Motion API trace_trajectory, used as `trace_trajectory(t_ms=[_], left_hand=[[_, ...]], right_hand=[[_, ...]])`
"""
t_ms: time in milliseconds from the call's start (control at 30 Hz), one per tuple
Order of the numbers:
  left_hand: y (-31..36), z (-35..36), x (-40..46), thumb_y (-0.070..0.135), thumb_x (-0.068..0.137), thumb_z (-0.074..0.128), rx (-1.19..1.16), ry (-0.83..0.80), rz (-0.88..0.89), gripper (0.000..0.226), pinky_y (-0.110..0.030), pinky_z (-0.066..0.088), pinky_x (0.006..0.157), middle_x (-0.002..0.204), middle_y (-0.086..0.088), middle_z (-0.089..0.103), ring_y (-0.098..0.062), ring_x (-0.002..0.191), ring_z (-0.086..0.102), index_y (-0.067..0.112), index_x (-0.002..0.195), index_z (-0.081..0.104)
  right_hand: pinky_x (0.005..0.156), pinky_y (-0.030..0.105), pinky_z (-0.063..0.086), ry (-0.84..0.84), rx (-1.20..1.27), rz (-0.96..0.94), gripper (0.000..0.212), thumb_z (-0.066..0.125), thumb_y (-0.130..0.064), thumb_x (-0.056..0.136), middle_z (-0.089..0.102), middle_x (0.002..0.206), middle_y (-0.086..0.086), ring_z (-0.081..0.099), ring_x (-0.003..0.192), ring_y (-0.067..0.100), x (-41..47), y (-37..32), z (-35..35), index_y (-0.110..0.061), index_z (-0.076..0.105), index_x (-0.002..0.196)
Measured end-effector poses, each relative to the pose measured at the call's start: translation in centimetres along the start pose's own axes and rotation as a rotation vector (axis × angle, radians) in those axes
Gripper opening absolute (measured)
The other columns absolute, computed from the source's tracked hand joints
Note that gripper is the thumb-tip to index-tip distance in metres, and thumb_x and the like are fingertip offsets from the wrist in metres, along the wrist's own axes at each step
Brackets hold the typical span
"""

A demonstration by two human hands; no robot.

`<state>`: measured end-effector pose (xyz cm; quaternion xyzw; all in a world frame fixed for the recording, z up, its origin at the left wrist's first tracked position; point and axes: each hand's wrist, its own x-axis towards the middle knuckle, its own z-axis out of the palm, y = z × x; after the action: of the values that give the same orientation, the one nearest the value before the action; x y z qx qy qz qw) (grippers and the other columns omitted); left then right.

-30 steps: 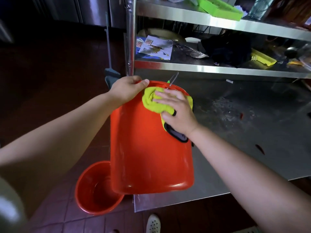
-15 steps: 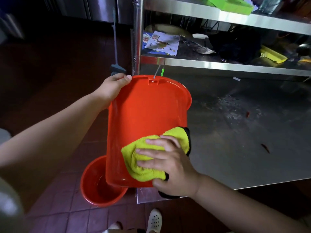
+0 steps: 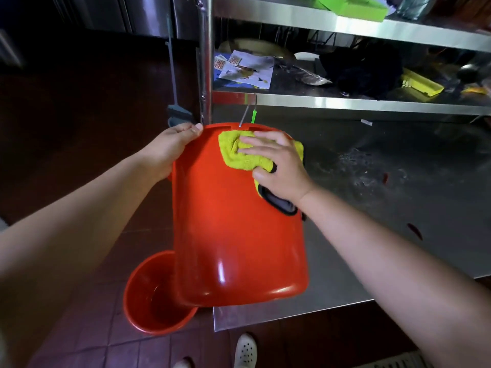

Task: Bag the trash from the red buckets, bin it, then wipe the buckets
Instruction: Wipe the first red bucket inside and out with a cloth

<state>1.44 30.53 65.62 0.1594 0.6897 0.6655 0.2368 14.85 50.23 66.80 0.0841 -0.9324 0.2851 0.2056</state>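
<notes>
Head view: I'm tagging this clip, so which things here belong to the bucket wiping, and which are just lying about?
In the job:
red bucket, held tilted
yellow-green cloth pressed on it
left hand gripping the rim
right hand on the cloth
second red bucket on the floor

Lying about:
printed papers
yellow tray
green tray

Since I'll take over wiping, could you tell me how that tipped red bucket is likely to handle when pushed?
The red bucket looks glossy, so probably slippery. It overhangs the steel table edge, so it may slide unless the left hand grips its rim.

Steel shelving (image 3: 345, 103) above dark red floor tiles (image 3: 87, 338)
</notes>
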Motion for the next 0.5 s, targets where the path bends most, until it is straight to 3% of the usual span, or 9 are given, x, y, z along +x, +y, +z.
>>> trace_trajectory(t_ms=[200,267,300,367,400,433,500], left_hand=[[-1.1,2.1,-0.1,0.029,0.096,0.050,-0.059,0.002,-0.077,0.018,-0.018,0.046,0.044,0.060,0.008,0.067,-0.008,0.053,0.064,0.020,0.082,0.060],[-0.4,3.3,0.5,0.022,0.092,0.055,-0.008,0.071,-0.031,0.008,-0.022,0.049,0.056,0.072,0.004,0.068,-0.011,0.067,0.064,0.021,0.086,0.060],[0.2,3.9,1.0,0.018,0.089,0.058,0.076,0.145,0.036,0.006,-0.028,0.050,0.069,0.086,-0.001,0.067,-0.016,0.081,0.062,0.019,0.094,0.061],[1.8,5.5,1.9,0.025,0.083,0.060,0.491,0.283,0.273,0.033,-0.036,0.041,0.094,0.114,-0.012,0.059,-0.027,0.108,0.052,0.013,0.113,0.058],[2.7,6.6,2.1,0.032,0.081,0.056,0.699,0.283,0.425,0.044,-0.036,0.033,0.099,0.122,-0.013,0.054,-0.029,0.116,0.045,0.014,0.121,0.055],[3.5,7.8,2.2,0.037,0.082,0.052,0.843,0.218,0.532,0.049,-0.036,0.028,0.100,0.127,-0.011,0.051,-0.030,0.120,0.040,0.016,0.126,0.052],[4.2,9.7,2.5,0.042,0.093,0.042,1.065,0.056,0.568,0.045,-0.039,0.023,0.103,0.134,-0.007,0.050,-0.030,0.126,0.035,0.021,0.132,0.049]], right_hand=[[0.108,0.051,0.028,-0.104,-0.079,0.008,0.041,0.059,-0.011,0.072,0.059,0.129,-0.011,0.041,0.127,0.013,0.0,1.5,-2.1,-0.024,0.071,0.109],[0.108,0.052,0.025,-0.083,-0.091,0.043,0.042,0.060,-0.013,0.073,0.056,0.131,-0.012,0.039,0.129,0.013,-0.9,1.3,-2.2,-0.026,0.070,0.111],[0.109,0.051,0.024,-0.081,-0.099,0.052,0.042,0.060,-0.014,0.073,0.056,0.133,-0.011,0.038,0.131,0.013,-1.3,1.1,-2.2,-0.027,0.069,0.112],[0.108,0.049,0.025,-0.096,-0.140,0.042,0.042,0.059,-0.019,0.071,0.056,0.132,-0.010,0.039,0.131,0.016,-2.2,0.1,-1.8,-0.029,0.069,0.111],[0.107,0.049,0.026,-0.113,-0.178,0.016,0.042,0.059,-0.021,0.069,0.059,0.130,-0.009,0.041,0.129,0.018,-2.8,-0.6,-1.5,-0.029,0.070,0.110],[0.105,0.048,0.029,-0.134,-0.220,-0.025,0.042,0.060,-0.023,0.068,0.061,0.127,-0.007,0.044,0.127,0.021,-3.4,-1.4,-1.1,-0.029,0.071,0.108],[0.103,0.046,0.030,-0.185,-0.266,-0.125,0.041,0.061,-0.025,0.066,0.064,0.123,-0.006,0.047,0.124,0.024,-5.2,-2.8,-0.5,-0.028,0.072,0.105]])
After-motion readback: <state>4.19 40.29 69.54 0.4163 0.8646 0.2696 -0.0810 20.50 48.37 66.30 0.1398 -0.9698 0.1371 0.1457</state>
